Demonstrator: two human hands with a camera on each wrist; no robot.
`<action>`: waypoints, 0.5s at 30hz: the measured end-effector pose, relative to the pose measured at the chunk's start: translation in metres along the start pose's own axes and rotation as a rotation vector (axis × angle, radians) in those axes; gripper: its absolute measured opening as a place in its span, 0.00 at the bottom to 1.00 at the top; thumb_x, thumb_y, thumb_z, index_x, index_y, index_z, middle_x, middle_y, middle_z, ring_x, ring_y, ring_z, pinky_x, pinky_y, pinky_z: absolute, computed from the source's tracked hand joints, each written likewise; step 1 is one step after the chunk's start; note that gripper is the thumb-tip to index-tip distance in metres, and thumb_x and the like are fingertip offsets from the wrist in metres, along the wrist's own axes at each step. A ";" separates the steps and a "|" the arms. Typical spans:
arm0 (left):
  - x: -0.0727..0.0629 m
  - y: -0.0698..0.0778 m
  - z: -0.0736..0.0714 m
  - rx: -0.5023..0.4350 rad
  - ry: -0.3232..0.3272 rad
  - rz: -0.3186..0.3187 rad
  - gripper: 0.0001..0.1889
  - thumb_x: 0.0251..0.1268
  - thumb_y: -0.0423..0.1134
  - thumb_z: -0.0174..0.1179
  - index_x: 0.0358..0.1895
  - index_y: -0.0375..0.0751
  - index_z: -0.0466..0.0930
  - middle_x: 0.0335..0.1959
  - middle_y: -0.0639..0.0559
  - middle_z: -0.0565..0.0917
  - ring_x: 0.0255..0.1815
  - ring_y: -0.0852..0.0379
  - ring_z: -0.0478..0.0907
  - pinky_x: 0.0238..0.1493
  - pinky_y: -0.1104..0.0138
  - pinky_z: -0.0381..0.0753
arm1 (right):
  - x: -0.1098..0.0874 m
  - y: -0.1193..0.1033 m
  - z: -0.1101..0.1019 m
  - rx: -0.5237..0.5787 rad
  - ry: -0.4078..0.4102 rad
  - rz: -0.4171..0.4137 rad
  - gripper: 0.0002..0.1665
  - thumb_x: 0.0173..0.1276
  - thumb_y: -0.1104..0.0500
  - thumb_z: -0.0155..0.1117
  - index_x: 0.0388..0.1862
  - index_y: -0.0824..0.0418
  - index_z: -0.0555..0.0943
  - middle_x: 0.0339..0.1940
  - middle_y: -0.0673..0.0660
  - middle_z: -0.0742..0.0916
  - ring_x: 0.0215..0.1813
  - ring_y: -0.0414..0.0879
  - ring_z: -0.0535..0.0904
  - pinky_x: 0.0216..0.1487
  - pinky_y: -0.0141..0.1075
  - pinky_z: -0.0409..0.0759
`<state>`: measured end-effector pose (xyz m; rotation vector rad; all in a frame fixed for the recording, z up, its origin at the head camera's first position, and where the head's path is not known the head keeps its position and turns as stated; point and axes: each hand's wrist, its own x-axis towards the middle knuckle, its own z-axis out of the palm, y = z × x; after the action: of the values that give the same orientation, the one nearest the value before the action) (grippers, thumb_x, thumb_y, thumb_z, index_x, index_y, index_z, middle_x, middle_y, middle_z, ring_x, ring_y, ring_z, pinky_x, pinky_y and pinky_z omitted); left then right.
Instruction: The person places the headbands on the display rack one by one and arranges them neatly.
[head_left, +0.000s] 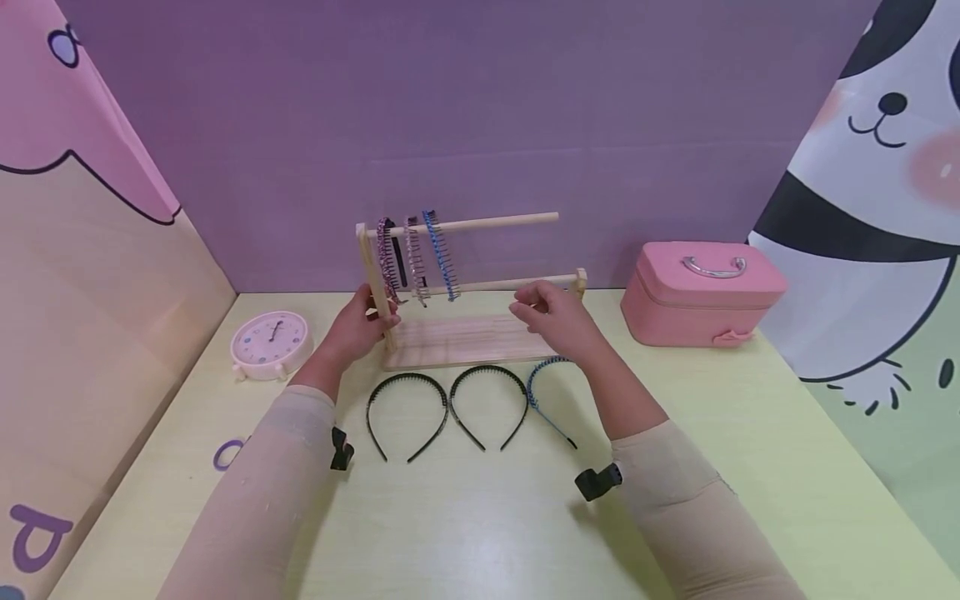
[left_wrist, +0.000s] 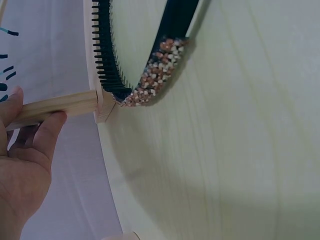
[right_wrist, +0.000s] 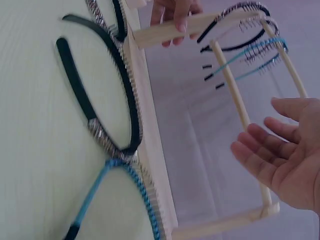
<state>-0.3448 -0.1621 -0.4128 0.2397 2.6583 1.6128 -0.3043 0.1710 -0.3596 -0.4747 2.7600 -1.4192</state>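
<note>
A wooden rack [head_left: 510,222] with two horizontal rods stands at the back of the table. My left hand [head_left: 354,327] grips its left upright, thumb in front. Three toothed headbands hang from the rods at the left: a dark one with pinkish beads [head_left: 385,254], a pale pink one [head_left: 415,258] and a blue one [head_left: 442,262]. My right hand [right_wrist: 295,160] hovers by the rack's right half, fingers loosely bent and holding nothing. Before the rack lie two black headbands [head_left: 408,377] with beaded parts and a blue headband [head_left: 532,392], partly hidden behind the right forearm.
To the rack's left sits a pink clock [head_left: 271,343]. A pink case [head_left: 701,292] with a silver handle stands at the right. The purple backdrop [head_left: 480,100] rises right behind the rack. Near the left sleeve lies a purple ring-shaped thing [head_left: 225,455], partly covered.
</note>
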 end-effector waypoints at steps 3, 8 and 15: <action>0.001 -0.001 0.000 -0.003 -0.005 0.002 0.25 0.72 0.40 0.58 0.65 0.46 0.59 0.58 0.44 0.73 0.66 0.45 0.73 0.62 0.50 0.78 | -0.004 0.010 -0.004 -0.042 -0.032 0.062 0.24 0.73 0.45 0.59 0.56 0.61 0.75 0.50 0.59 0.83 0.48 0.53 0.82 0.51 0.45 0.85; 0.002 -0.002 0.001 -0.005 -0.005 -0.003 0.25 0.72 0.39 0.58 0.65 0.47 0.59 0.58 0.44 0.72 0.66 0.44 0.73 0.62 0.49 0.78 | -0.013 0.025 -0.004 -0.075 -0.138 0.187 0.23 0.72 0.45 0.60 0.52 0.61 0.74 0.47 0.61 0.82 0.49 0.59 0.81 0.50 0.48 0.84; 0.001 -0.001 0.001 0.012 -0.012 -0.021 0.26 0.72 0.40 0.58 0.67 0.48 0.57 0.60 0.44 0.71 0.69 0.44 0.70 0.64 0.48 0.76 | -0.022 0.041 0.004 -0.152 -0.332 0.299 0.23 0.67 0.47 0.67 0.46 0.63 0.72 0.39 0.63 0.81 0.38 0.54 0.80 0.39 0.42 0.86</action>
<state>-0.3462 -0.1619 -0.4138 0.2199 2.6529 1.5850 -0.2933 0.1963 -0.3972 -0.2542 2.5455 -0.9730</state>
